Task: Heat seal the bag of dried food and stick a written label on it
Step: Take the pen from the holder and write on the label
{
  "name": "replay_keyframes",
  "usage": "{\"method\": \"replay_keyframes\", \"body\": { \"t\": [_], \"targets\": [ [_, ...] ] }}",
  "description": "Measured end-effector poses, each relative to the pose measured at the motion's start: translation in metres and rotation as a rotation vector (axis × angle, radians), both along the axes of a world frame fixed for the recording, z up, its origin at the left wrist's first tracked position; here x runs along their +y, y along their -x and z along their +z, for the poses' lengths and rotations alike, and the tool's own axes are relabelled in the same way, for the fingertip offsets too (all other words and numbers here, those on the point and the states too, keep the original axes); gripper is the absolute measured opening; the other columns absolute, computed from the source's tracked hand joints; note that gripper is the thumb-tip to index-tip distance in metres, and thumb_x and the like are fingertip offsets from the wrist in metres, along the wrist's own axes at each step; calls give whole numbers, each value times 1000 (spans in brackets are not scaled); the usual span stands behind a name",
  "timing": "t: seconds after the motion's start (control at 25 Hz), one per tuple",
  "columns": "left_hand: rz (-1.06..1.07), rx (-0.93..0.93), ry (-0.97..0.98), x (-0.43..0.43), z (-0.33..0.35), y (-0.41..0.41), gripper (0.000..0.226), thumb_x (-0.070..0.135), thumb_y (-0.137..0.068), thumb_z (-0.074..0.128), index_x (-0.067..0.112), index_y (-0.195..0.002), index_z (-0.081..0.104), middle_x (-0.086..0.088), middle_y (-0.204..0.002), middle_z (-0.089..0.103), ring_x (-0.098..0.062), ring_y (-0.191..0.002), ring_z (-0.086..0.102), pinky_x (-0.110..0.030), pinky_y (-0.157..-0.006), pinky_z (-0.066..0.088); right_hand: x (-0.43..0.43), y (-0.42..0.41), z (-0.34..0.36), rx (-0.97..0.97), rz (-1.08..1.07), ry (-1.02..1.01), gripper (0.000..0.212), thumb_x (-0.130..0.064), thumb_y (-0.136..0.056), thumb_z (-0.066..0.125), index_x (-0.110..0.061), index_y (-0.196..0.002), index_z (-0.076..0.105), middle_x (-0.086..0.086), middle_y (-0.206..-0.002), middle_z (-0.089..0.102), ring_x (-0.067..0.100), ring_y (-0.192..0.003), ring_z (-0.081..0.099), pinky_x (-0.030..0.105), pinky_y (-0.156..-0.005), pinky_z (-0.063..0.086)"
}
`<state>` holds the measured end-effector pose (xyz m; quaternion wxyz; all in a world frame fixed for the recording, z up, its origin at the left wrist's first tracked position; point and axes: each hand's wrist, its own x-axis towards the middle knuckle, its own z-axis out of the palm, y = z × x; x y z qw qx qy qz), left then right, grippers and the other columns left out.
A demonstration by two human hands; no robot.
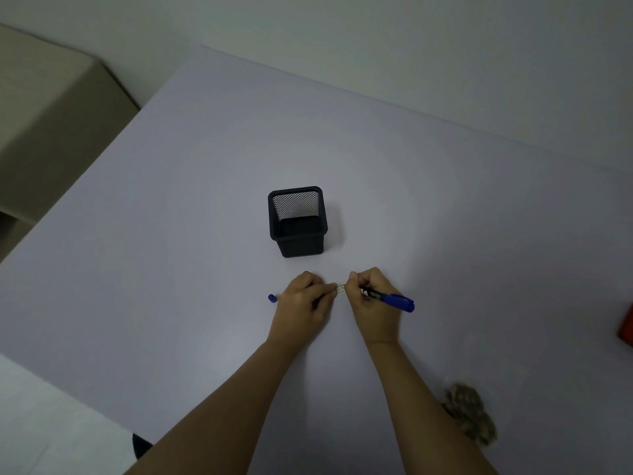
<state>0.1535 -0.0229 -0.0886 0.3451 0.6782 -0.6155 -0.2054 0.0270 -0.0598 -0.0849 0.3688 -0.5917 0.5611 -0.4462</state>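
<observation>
A small white label (340, 288) is pinched between the fingertips of both hands, just above the table. My left hand (306, 305) grips its left end. A blue cap (272, 298) sticks out from the left side of that hand. My right hand (371, 299) grips the label's right end and also holds a blue marker (394, 300), whose barrel points right. The bag of dried food (469, 411) lies at the lower right, partly hidden behind my right forearm.
A black mesh pen holder (297, 221) stands just beyond my hands on the pale table (171, 269). A red object (627, 325) is cut off at the right edge. A beige cabinet (51, 114) stands past the table's left side.
</observation>
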Motion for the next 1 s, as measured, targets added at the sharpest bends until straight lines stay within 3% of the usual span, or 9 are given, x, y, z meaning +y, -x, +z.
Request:
{"method": "replay_keyframes", "body": {
  "t": [0.2,0.4,0.56,1.0],
  "targets": [
    [4,20,6,0,2,1,14,13,-82,67,6,-91,74,-6,-77,59,-6,-70,50,-7,-67,38,0,1,2,22,26,8,25,-16,-83,59,-2,-64,53,11,-59,59,19,-62,54,11,-52,44],
    [3,27,11,0,0,0,12,11,-81,68,6,-91,74,-6,-77,59,-7,-70,51,-8,-67,39,1,0,-1,16,39,-8,32,-28,-84,54,-4,-63,51,10,-58,57,19,-58,52,17,-52,44],
    [4,23,15,0,0,-1,13,13,-82,68,6,-92,74,-6,-77,60,-5,-71,50,-11,-66,40,0,0,1,37,14,-1,28,-21,-84,57,-4,-63,51,5,-57,53,17,-58,50,13,-50,41],
    [-14,22,7,0,0,-2,14,13,-82,68,6,-92,74,-6,-78,60,-11,-70,54,-14,-65,42,0,-1,2,33,14,-8,27,-20,-84,57,-3,-64,51,10,-59,57,18,-54,52,23,-51,46]
  ]
}}
